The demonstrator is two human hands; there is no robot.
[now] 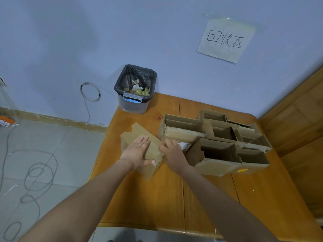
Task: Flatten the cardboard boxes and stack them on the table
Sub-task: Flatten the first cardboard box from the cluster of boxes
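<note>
My left hand [138, 151] lies flat, fingers straight, on the small brown cardboard box [149, 154] near the left edge of the orange wooden table [157, 198]. My right hand [172, 152] pinches its right edge. Open brown cardboard boxes [218, 142] stand just right.

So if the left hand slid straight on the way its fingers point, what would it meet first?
Probably nothing solid soon. The left hand lies flat on the box being flattened, pointing up and slightly right. Past the box's far flap is bare table, then perhaps the bin, though depth is unclear.
</note>
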